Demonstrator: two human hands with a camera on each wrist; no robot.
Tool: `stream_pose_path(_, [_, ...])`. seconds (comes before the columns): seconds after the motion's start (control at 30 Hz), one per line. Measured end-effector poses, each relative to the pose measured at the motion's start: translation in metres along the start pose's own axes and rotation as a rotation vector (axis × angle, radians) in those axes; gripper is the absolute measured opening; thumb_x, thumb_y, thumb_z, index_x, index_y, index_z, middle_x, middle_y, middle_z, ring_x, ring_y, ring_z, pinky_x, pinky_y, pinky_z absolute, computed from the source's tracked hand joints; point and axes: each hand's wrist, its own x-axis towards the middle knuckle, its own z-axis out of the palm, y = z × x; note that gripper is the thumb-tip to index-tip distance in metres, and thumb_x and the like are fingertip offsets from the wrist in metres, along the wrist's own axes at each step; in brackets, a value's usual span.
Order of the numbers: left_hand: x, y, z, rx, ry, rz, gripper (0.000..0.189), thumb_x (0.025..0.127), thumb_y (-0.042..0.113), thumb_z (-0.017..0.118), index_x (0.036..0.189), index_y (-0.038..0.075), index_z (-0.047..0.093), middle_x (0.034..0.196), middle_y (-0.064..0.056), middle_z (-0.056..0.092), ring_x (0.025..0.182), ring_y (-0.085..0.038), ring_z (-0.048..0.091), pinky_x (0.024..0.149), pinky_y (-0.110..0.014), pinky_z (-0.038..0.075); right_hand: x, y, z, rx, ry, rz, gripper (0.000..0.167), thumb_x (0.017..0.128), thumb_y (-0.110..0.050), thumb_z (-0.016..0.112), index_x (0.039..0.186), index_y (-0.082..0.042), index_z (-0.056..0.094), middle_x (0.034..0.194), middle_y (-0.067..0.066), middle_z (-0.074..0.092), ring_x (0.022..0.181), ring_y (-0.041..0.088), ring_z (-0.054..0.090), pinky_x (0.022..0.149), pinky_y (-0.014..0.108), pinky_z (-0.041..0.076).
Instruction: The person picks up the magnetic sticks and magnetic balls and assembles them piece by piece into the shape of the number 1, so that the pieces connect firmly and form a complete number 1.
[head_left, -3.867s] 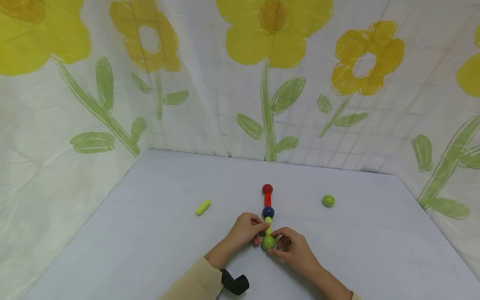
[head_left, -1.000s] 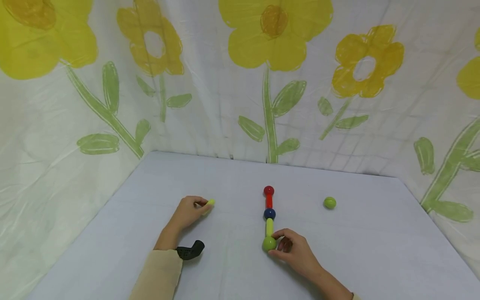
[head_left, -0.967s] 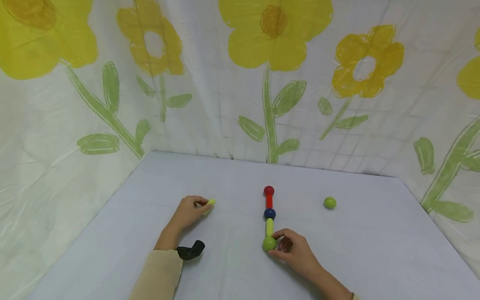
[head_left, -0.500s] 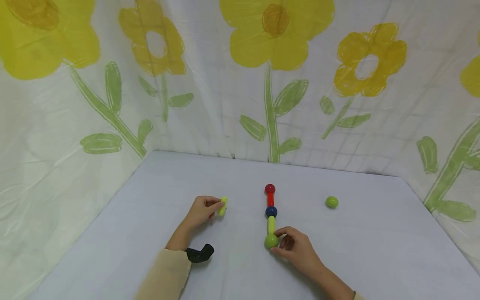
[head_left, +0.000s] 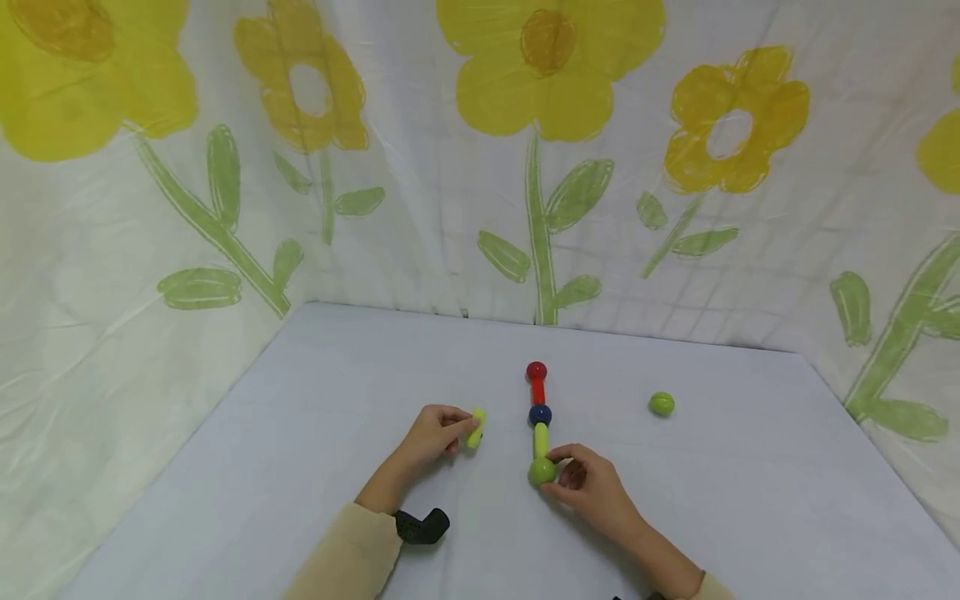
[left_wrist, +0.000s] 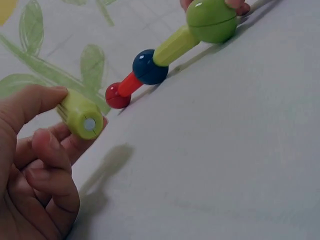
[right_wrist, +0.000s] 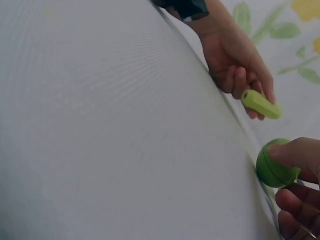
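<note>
My left hand pinches a short yellow-green magnetic rod between thumb and fingers, off the table to the left of a joined chain. In the left wrist view, a silvery disc shows in the end of this rod. The chain runs from a red ball through a red rod, a dark blue ball and a second yellow-green rod to a green ball. My right hand grips that green ball at the chain's near end by thumb and fingertips.
Another green ball, with a seam around it, lies alone on the white table at the right. A flower-printed cloth hangs behind the table's far edge. A black wrist device sits by my left sleeve.
My left hand has left the chain, picked up the loose yellow-green rod at the left and carried it right, towards the chain. My right hand keeps hold of the green ball; the chain has shifted slightly away.
</note>
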Motion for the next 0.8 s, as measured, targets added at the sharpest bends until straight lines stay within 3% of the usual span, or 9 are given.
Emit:
stream_pose_path(0.27, [-0.003,0.001,0.012,-0.005,-0.035,-0.012,0.024,0.091,0.014,0.068,0.101,-0.008,0.07,0.059,0.005,0.056,0.047,-0.005,0.043,0.048,-0.022,0.036,0.009,-0.001,0.004,-0.003,0.007,0.017,0.032,0.076,-0.003,0.081,0.105,-0.003,0.065,0.098,0.006,0.065,0.07,0.008,0.054,0.063,0.022,0.048])
stream_pose_path(0.6, [-0.008,0.007,0.019,0.029,0.014,-0.057,0.022,0.088,0.014,0.07,0.095,-0.007,0.071,0.059,0.005,0.056,0.046,-0.005,0.044,0.048,-0.021,0.037,0.015,0.001,0.007,0.018,0.005,0.005,0.029,0.079,-0.004,0.079,0.105,-0.003,0.066,0.098,0.007,0.065,0.071,0.008,0.055,0.063,0.023,0.048])
stream_pose_path(0.8, [-0.015,0.009,0.027,0.034,0.006,-0.092,0.023,0.089,0.018,0.07,0.094,-0.005,0.072,0.058,0.006,0.056,0.047,-0.005,0.046,0.048,-0.021,0.037,0.014,0.004,0.007,0.032,0.01,0.014,0.029,0.08,-0.005,0.078,0.106,-0.003,0.066,0.098,0.007,0.065,0.071,0.008,0.054,0.063,0.023,0.048])
